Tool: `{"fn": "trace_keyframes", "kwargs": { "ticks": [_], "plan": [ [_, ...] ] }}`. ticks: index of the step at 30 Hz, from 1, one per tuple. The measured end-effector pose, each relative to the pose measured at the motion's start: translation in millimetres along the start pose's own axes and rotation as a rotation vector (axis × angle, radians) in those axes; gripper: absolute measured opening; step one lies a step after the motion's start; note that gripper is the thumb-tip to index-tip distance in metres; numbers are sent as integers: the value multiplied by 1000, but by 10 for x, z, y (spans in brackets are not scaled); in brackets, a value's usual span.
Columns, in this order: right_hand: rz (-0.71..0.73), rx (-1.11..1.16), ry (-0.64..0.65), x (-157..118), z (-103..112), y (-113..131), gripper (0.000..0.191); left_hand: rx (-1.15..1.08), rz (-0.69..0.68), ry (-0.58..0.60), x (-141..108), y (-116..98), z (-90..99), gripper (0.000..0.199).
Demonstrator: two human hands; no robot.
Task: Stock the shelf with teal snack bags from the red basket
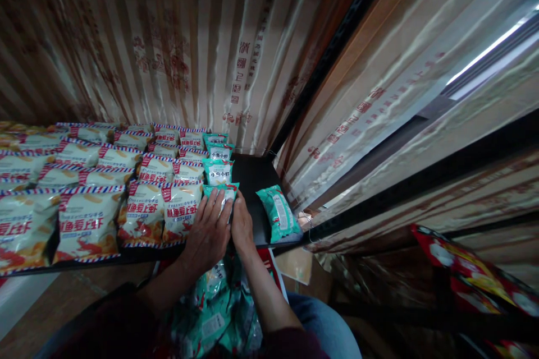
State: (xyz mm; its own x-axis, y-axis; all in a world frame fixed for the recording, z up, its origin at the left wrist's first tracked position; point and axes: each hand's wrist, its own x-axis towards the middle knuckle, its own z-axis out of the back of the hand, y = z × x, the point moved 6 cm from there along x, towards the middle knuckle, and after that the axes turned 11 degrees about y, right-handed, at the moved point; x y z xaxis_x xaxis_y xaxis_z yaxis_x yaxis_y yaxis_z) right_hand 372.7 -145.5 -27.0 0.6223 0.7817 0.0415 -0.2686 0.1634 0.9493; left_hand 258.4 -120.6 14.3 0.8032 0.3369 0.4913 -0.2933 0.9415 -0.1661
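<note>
Teal packet (229, 193): is standing at the front edge of the black shelf (250, 174), its face mostly hiding behind fingers.
Left hand (209, 230): is lying open over that packet's front at the shelf's front edge, fingers stretching upward.
Right hand (243, 223): is resting open along the packet's right edge, also at the shelf's front, fingers running straight; from where I'm standing, I cannot tell what its thumb is doing.
Teal column (219, 173): three more packets are standing one behind another toward the shelf's back.
Lone teal packet (278, 214): is lying near the shelf's right end, well apart from the column, a pale printed panel showing.
Striped-edge packets (145, 210): are filling the shelf's left part in rows, showing red lettering.
Loose teal packets (213, 322): are lying heaped below the shelf's front edge, between the forearms.
Printed cloth (189, 39): is hanging in folds behind the shelf, bearing red characters.
</note>
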Motion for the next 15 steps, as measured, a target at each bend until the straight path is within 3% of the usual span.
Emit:
{"fn": "trace_keyframes", "kwargs": {
  "ticks": [3, 7, 10, 15],
  "plan": [
    [11, -17, 2, -24, 0, 31, 60, -6, -8, 0, -2, 1, -8, 58],
    [72, -51, -136, -217, 157, 112, 59, -30, -20, -30, -24, -65, 71, 54],
    [162, -69, -218, -529, 304, 161, 50, -93, -104, -59, -101, -197, 178, 48],
    [166, -154, -195, -1183, 545, -13, 42, -252, -237, -19, -449, -540, 265, 36]
  ]
}}
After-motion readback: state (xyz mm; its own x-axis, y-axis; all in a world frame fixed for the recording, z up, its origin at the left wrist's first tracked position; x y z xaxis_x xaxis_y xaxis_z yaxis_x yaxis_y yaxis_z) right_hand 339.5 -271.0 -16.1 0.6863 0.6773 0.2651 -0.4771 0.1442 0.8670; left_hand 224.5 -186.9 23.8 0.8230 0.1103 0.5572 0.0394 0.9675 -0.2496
